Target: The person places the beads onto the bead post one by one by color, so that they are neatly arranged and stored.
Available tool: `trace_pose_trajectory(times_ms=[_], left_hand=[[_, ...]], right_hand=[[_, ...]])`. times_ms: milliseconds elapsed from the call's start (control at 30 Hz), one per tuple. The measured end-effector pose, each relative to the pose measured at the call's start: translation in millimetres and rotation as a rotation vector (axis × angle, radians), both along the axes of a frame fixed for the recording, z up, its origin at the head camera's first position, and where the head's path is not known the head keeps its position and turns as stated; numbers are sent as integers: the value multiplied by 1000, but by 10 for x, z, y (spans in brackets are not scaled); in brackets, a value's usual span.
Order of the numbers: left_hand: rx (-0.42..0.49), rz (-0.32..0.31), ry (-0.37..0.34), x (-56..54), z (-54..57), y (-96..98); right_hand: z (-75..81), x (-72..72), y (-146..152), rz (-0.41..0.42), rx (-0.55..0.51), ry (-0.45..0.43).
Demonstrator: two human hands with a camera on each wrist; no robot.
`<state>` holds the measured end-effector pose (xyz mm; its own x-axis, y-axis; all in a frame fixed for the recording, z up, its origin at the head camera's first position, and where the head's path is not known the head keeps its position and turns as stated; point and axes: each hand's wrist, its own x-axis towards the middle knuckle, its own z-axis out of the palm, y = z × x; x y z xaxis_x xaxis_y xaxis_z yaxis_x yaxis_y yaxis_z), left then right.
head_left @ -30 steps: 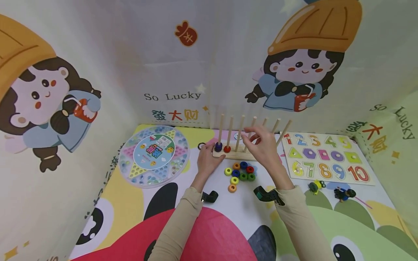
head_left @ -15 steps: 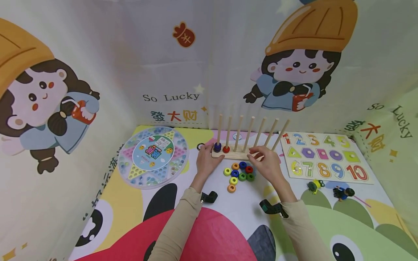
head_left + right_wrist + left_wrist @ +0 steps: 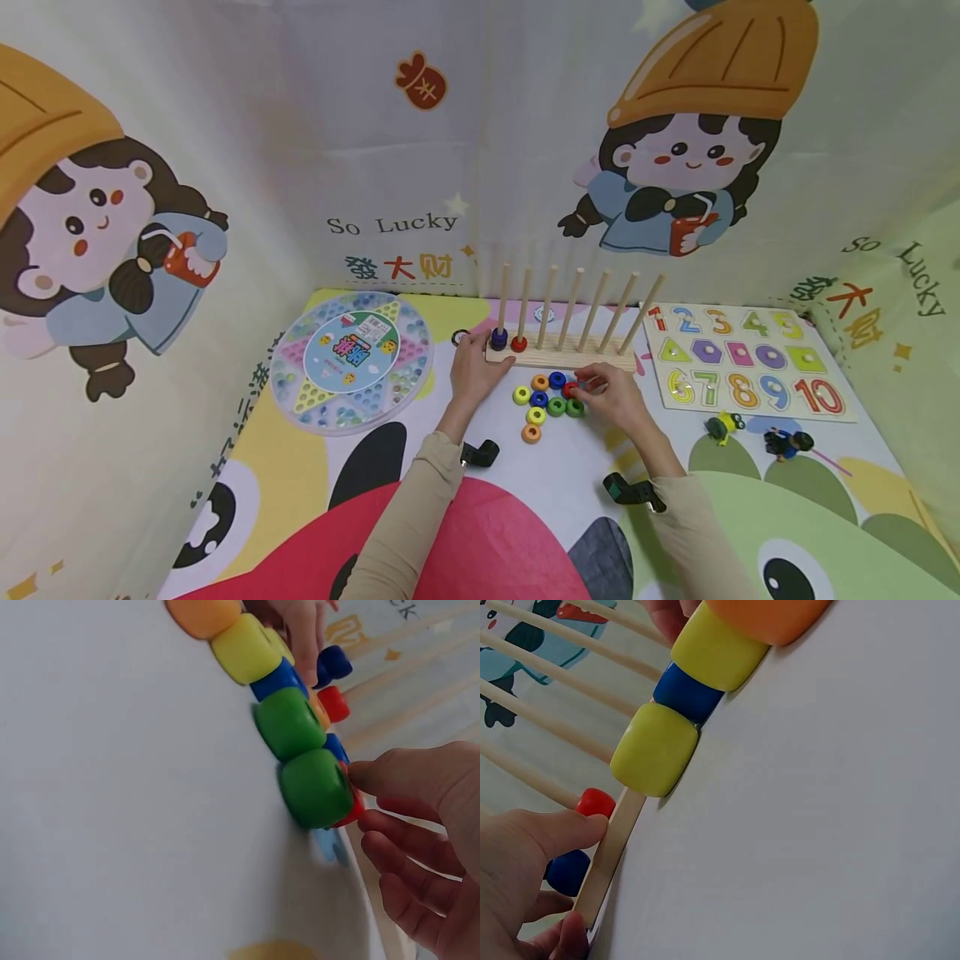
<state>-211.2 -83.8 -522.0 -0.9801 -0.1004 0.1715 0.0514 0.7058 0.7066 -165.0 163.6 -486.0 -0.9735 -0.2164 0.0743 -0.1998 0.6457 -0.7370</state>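
Note:
A wooden peg rack (image 3: 551,358) with a row of upright pegs stands at the back of the table. A dark blue bead (image 3: 498,340) sits low on its leftmost peg and a red bead (image 3: 519,344) on the one beside it. My left hand (image 3: 476,373) grips the rack's left end, thumb along the front. In front of the rack my right hand (image 3: 618,404) pinches a loose red bead (image 3: 355,810) between thumb and fingertip, right against a green bead (image 3: 315,789). Yellow, blue, orange and green beads (image 3: 556,407) cluster to its left.
A round Chinese checkers board (image 3: 352,362) lies left of the rack. To the right are a number-and-shape puzzle board (image 3: 753,362) and two small toy figures (image 3: 723,427). A printed curtain (image 3: 480,167) hangs close behind.
My right hand has come down from the pegs, past the rack's base, to the loose red bead in the cluster. The left hand has stayed on the rack's end.

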Motion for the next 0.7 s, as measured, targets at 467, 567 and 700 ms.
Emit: trace_pose_trajectory(times_ms=[467,567,700], left_hand=[[5,4,17,22,26,1],[7,2,13,34,41,4],[14,0,9,40,53,9]], right_hand=[[-50,-14,26,-25,-7,-15],[-58,-24,27,-20,-11,-35],[-66,-38,19,-25,-6,-48]])
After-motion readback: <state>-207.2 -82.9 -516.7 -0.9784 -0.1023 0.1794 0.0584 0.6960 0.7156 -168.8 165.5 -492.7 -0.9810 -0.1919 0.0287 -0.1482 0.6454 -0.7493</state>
